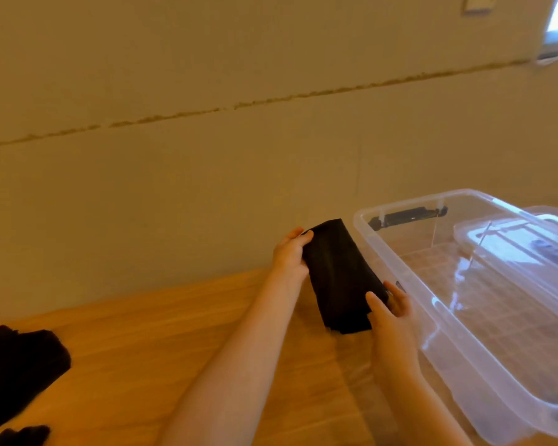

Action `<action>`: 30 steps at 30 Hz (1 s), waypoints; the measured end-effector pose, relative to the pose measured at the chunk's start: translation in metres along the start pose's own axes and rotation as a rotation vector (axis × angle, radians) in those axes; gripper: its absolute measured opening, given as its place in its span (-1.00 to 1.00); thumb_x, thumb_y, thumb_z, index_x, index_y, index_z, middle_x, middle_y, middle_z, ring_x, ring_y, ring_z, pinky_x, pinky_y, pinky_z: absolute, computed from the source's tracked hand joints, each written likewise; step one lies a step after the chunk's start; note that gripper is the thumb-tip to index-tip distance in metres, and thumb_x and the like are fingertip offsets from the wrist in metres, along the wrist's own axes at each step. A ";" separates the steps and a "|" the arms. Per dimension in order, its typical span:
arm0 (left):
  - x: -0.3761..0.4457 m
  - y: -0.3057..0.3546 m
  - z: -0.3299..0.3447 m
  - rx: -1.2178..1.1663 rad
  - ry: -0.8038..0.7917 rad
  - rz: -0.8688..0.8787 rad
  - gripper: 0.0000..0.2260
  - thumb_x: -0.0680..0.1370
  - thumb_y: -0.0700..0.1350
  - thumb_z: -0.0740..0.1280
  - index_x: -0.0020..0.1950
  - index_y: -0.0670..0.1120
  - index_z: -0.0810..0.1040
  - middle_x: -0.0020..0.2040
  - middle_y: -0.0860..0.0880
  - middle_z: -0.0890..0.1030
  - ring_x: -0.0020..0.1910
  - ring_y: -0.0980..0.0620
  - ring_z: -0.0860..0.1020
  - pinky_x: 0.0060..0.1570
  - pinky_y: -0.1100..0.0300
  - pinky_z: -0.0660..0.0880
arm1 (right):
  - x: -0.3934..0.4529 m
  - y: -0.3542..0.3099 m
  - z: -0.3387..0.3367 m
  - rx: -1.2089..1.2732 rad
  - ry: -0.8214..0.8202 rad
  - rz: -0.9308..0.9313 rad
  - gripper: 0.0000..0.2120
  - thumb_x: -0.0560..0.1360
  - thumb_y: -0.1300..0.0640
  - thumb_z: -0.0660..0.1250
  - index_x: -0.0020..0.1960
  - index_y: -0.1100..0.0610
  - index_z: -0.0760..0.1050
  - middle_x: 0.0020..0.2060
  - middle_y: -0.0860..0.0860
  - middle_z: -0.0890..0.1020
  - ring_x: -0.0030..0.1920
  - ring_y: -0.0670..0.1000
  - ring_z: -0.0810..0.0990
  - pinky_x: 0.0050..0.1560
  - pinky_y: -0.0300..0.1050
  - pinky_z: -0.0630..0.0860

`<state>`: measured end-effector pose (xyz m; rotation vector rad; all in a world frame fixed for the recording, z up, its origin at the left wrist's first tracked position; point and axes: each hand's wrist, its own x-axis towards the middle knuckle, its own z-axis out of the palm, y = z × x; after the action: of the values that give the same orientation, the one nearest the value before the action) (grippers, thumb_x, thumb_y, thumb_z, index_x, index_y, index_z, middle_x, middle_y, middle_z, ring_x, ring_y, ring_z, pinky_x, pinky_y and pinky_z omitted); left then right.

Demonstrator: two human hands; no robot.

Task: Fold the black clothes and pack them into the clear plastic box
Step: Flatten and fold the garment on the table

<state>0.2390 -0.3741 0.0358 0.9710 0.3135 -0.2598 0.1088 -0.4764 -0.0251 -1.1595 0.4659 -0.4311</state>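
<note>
Both hands, left hand [289,252] and right hand [390,309], grip a folded black garment [337,278] by its ends, just left of the clear plastic box [400,265].

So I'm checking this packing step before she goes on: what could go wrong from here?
The folded cloth is held only at its two ends, by the left hand and the right hand, so it may sag and unfold. It is still outside the box, so it could catch on the rim. More black clothes lie at the table's left edge and could slip off.
</note>
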 end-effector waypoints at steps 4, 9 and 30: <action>0.025 -0.020 0.000 0.045 0.043 -0.051 -0.89 0.51 -0.33 0.33 -0.11 -0.13 0.52 -0.14 -0.13 0.57 -0.16 -0.05 0.55 -0.10 0.07 0.53 | 0.000 0.005 0.014 -0.083 0.146 -0.096 -0.59 0.55 0.19 0.24 0.38 0.05 0.31 0.18 -0.10 0.43 0.21 -0.11 0.41 0.15 -0.20 0.39; 0.036 -0.037 0.006 0.210 0.103 0.071 -0.90 0.49 -0.25 0.39 -0.14 -0.07 0.52 -0.13 -0.08 0.58 -0.04 -0.09 0.56 -0.02 0.05 0.54 | -0.013 0.010 0.022 -0.354 0.123 -0.291 -0.40 0.53 0.29 0.23 0.47 0.01 0.09 0.35 -0.11 0.27 0.37 -0.14 0.23 0.38 -0.12 0.24; 0.006 -0.050 -0.020 2.049 -0.321 0.678 -0.52 0.64 0.11 -0.06 0.55 0.00 0.01 0.56 -0.01 -0.05 0.53 -0.02 -0.19 0.45 -0.05 -0.26 | 0.008 0.023 0.007 -1.239 -0.081 -0.841 -0.54 0.55 -0.03 0.03 0.25 0.19 0.49 0.22 0.07 0.54 0.30 -0.03 0.36 0.41 -0.08 0.16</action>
<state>0.2240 -0.3847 -0.0149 2.8917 -0.8281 -0.0117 0.1208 -0.4678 -0.0452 -2.5878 0.1011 -0.8546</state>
